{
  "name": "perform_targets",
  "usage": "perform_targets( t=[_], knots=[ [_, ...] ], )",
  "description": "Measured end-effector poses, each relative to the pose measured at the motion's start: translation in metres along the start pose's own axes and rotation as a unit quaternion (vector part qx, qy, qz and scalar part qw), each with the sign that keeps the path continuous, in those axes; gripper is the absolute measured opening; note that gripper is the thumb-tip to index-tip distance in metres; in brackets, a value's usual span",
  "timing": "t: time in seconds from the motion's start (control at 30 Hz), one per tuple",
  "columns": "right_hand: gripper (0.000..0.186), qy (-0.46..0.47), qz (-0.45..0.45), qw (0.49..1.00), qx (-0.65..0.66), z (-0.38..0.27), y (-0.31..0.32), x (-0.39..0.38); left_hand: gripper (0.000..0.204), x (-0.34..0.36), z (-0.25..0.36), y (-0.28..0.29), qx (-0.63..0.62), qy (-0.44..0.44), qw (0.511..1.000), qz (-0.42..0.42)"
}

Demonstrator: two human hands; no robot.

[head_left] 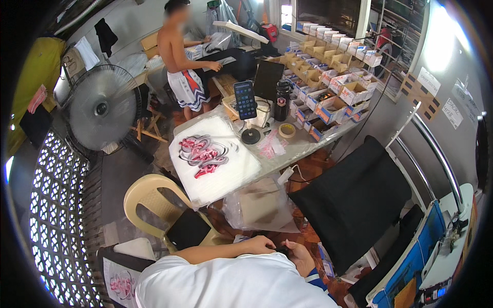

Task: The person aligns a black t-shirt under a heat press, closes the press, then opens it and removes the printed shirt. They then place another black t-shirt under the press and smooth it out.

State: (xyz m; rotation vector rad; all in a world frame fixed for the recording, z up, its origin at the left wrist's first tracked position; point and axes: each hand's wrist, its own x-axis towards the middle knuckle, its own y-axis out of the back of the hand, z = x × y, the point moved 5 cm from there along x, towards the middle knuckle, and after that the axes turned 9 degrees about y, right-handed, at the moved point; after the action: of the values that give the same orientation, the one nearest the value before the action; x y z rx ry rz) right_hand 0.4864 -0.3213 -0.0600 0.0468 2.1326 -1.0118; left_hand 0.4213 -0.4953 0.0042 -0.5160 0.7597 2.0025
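Close to my body, at the lower middle, my left hand is closed with its fingers curled. Beside it, my right hand is also closed, its thumb against a small dark object between both hands. What kind of object it is cannot be made out. Past my hands lies a clear plastic bag below the table edge. On the table rests a white printed panel with a red and black design.
A phone on a stand, a black bottle and a tape roll stand on the table near stacked boxes. A beige chair, a fan and a black-draped panel surround me. Another person works beyond.
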Motion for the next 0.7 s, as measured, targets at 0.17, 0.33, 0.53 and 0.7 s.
perform_targets(
  t=[0.17, 0.33, 0.53, 0.7],
  knots=[
    [0.019, -0.015, -0.047, 0.943, -0.330, -0.025, -0.039, -0.016, 0.047, -0.001, 0.009, -0.001, 0.012, 0.004, 1.000, -0.018],
    [0.024, -0.014, -0.178, 0.781, -0.598, -0.044, -0.053, 0.002, 0.044, 0.009, -0.006, -0.008, 0.017, -0.019, 1.000, 0.013],
    [0.029, 0.068, -0.179, 0.796, -0.574, -0.029, -0.030, 0.018, 0.047, 0.008, -0.002, -0.006, 0.023, -0.009, 1.000, 0.014],
    [0.029, 0.016, -0.047, 0.896, -0.441, -0.025, -0.019, 0.003, 0.047, 0.006, -0.007, -0.007, 0.005, -0.035, 0.999, -0.001]
  ],
)
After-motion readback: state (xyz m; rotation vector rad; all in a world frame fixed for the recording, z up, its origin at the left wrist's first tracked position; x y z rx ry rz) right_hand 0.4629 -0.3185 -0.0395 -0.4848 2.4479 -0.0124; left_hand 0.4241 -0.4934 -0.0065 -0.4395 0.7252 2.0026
